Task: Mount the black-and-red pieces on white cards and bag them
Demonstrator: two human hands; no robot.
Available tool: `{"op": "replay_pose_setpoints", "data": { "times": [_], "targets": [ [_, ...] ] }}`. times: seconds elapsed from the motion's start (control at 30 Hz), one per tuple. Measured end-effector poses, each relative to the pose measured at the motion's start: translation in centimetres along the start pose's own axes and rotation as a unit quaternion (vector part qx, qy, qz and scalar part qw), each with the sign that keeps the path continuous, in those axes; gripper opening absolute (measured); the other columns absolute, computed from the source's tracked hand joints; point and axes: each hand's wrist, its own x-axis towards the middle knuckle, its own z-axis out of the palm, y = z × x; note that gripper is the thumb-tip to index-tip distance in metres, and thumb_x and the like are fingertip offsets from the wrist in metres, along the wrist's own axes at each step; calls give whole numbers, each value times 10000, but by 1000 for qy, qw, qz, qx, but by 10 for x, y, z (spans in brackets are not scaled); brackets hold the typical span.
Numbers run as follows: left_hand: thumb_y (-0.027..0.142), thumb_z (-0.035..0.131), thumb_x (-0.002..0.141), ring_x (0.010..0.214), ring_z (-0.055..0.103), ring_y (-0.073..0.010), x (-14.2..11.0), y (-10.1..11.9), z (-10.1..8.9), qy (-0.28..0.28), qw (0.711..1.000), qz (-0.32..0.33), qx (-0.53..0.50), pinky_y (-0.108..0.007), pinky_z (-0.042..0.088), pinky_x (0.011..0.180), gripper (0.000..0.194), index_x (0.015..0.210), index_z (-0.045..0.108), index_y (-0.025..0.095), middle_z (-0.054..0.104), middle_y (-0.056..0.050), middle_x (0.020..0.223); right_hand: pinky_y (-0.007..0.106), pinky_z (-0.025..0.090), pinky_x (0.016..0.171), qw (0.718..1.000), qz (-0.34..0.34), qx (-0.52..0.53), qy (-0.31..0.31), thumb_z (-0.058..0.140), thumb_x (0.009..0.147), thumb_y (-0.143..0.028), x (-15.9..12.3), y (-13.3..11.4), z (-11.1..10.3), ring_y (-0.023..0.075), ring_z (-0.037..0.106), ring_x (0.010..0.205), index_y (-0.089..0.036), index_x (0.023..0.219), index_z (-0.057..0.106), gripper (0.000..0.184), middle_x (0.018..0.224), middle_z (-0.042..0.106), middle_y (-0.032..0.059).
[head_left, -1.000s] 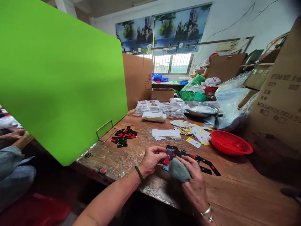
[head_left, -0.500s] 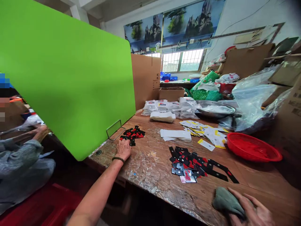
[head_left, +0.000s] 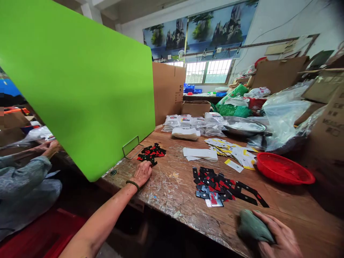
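My left hand (head_left: 142,173), a beaded bracelet on its wrist, rests on the table with its fingers curled in at the near edge of a small pile of black and red flat pieces (head_left: 152,152). The back of the hand hides the fingertips and whatever may be in them. At the lower right, my right hand (head_left: 282,233) grips a bunched grey-green cloth (head_left: 254,225) on the table, and both are slightly blurred. Beyond the cloth lies a larger heap of black strips with red patches (head_left: 213,186).
A green partition (head_left: 107,89) stands at left, with a wire stand (head_left: 131,147) beside it. White paper strips (head_left: 200,154), yellow-edged cards (head_left: 242,156), bagged stacks (head_left: 185,122) and a red basket (head_left: 285,168) occupy the table. A co-worker's hands (head_left: 49,147) show past the partition.
My right hand and the cloth have shifted a little to the left. My left hand has drawn slightly nearer to me, still by the small pile. The view has turned slightly.
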Motion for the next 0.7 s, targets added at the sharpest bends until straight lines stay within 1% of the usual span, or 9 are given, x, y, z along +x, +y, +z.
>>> {"op": "replay_pose_setpoints", "data": {
  "times": [0.07,0.13,0.2,0.27,0.3,0.37,0.47,0.6,0.7],
  "targets": [
    [113,435,835,851,633,-182,-9,23,5,6,998,-2,-55,-272,460,791,266,904,688,156,694,-70,880,480,425,915,998,-17,60,4,472,647,-250,4,-37,13,318,555,1036,-211,1029,661,428,1066,605,92],
    [166,459,825,696,623,-159,-25,57,11,-20,980,-18,-195,-243,460,654,240,847,698,173,688,-32,755,477,410,952,989,-51,137,-27,472,660,-196,6,-81,31,297,544,1079,-230,1057,664,442,1123,598,81],
    [229,499,809,544,570,-143,-47,95,14,-91,914,-34,-395,-235,433,542,214,834,708,189,654,-4,635,467,417,948,978,-59,197,-31,460,705,-157,8,-122,51,277,539,1091,-242,1109,658,459,1187,564,90],
    [260,570,785,631,596,-149,-67,126,12,-142,845,29,-515,-234,463,607,169,803,722,189,681,-17,705,460,425,932,970,-84,225,-42,487,733,-166,12,-146,66,275,528,1098,-251,1120,661,433,1216,541,95],
    [247,580,780,691,609,-158,-74,137,10,-144,820,60,-550,-237,476,652,165,827,727,189,693,-24,751,457,428,923,968,-92,232,-38,498,747,-180,15,-150,70,273,528,1088,-247,1104,666,400,1198,546,96],
    [205,553,791,743,618,-165,-81,153,10,-145,811,103,-556,-244,483,704,194,849,738,187,700,-32,784,454,430,908,969,-92,227,-21,502,754,-201,25,-141,71,272,533,1059,-229,1053,677,347,1133,569,95],
    [154,506,799,672,613,-160,-72,163,23,-116,867,119,-470,-253,474,663,244,832,745,188,692,-34,724,459,420,911,983,-57,170,29,466,705,-208,44,-101,56,276,538,1016,-191,997,673,359,1055,590,98],
    [179,544,819,754,645,-185,-35,164,52,-69,910,176,-369,-275,481,724,231,911,755,197,724,-59,805,489,382,961,995,-12,52,87,457,633,-249,57,-41,24,321,517,1023,-163,999,645,420,1015,600,113],
    [182,557,836,864,638,-183,5,143,56,-18,951,192,-243,-264,477,802,226,960,744,211,716,-62,890,509,397,924,996,10,-18,83,452,612,-270,48,-9,3,358,515,1005,-214,989,632,422,994,611,121]
  ]
}}
